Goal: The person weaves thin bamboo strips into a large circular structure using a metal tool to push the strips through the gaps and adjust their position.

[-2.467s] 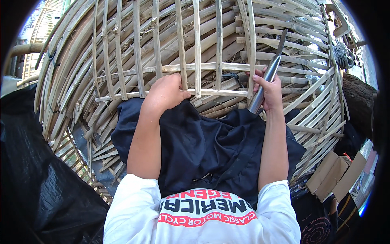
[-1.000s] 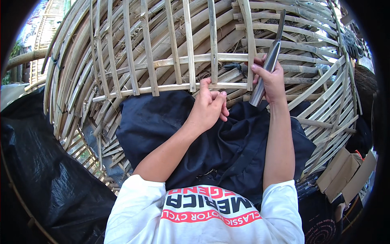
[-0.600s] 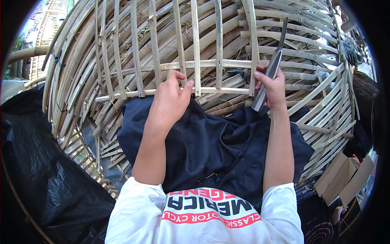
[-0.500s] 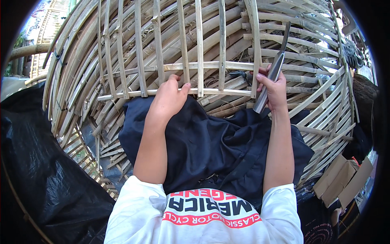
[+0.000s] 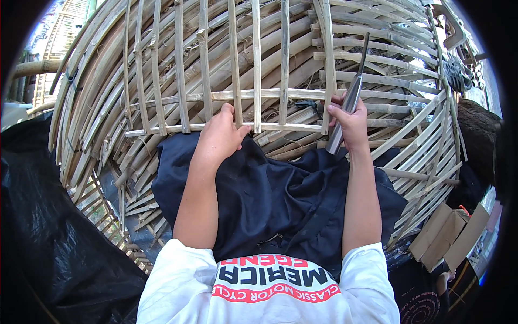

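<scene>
Across my lap and beyond lies a bamboo lattice, its long upright slats crossed by two thin strips near me. At the near strip, my left hand curls its fingers round the lattice beside an upright slat; its fingertips are partly hidden. My right hand grips a long metal chisel-like tool with a tapered grey handle and a narrow dark blade pointing up and away. That hand's thumb reaches to the thicker right-hand slat, close to its near end. Dark cloth covers my lap under the lattice.
Stacked curved bamboo strips lie beneath and left of the lattice. More woven bamboo stands at the right. An opened cardboard box sits at lower right, near part of another person. Black plastic sheeting hangs at left.
The whole view has shifted a little, so most things sit further left. My left hand has slid slightly nearer to me. Both hands keep their holds.
</scene>
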A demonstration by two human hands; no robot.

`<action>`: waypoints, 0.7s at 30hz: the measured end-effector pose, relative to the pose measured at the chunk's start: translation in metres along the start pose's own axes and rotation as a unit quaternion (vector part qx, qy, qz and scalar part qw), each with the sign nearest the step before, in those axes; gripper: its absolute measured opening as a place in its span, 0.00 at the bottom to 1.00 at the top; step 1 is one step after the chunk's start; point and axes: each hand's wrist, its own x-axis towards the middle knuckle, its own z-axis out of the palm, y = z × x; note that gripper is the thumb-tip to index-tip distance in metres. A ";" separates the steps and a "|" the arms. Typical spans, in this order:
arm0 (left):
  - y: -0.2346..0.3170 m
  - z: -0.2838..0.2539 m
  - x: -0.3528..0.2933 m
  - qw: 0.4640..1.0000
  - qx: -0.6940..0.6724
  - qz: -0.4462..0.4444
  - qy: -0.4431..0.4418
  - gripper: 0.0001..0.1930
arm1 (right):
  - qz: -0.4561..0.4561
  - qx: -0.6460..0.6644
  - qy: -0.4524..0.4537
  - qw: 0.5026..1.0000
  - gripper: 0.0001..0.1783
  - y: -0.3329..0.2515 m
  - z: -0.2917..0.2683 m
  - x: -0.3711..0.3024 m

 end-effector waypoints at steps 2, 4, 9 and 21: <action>0.003 -0.002 -0.002 1.000 0.006 0.003 -0.006 0.26 | -0.003 0.003 0.003 1.000 0.20 -0.003 0.000 0.000; 0.001 -0.002 -0.001 1.000 0.018 0.013 0.003 0.24 | -0.008 -0.001 0.009 1.000 0.20 -0.002 0.001 0.000; 0.013 0.000 -0.004 0.999 0.032 0.025 0.011 0.17 | -0.012 0.015 0.023 1.000 0.20 -0.011 -0.003 -0.002; 0.013 0.017 0.007 0.997 0.040 0.060 -0.002 0.20 | -0.102 -0.170 0.107 0.974 0.17 -0.013 -0.002 0.002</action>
